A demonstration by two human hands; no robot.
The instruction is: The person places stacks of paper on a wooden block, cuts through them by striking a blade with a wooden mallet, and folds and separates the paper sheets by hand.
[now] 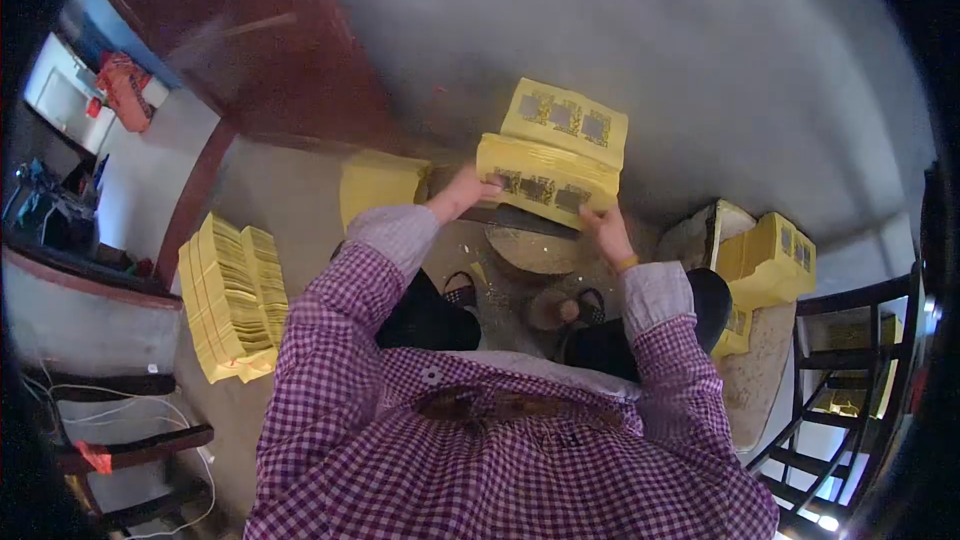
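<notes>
A stack of yellow joss paper (pixel 548 158) with printed patterns and silvery squares stands ahead of me, near the wall. My left hand (pixel 465 192) closes on the left side of its near printed sheet, fingers over the front. At the lower right corner of the same sheet, my right hand (pixel 608 233) pinches the edge with the thumb on the print. Below the paper is a round wooden block (pixel 530 248), partly covered by a dark edge. Whether the hands grip one sheet or several, I cannot tell.
A tied bundle of yellow paper (pixel 230 295) stands on the floor at left. More yellow paper (pixel 385 188) lies behind my left arm. At right, yellow stacks (pixel 770 258) rest on a stone slab (pixel 755 375), beside a dark slatted chair (pixel 850 390). A cable (pixel 205 420) trails at lower left.
</notes>
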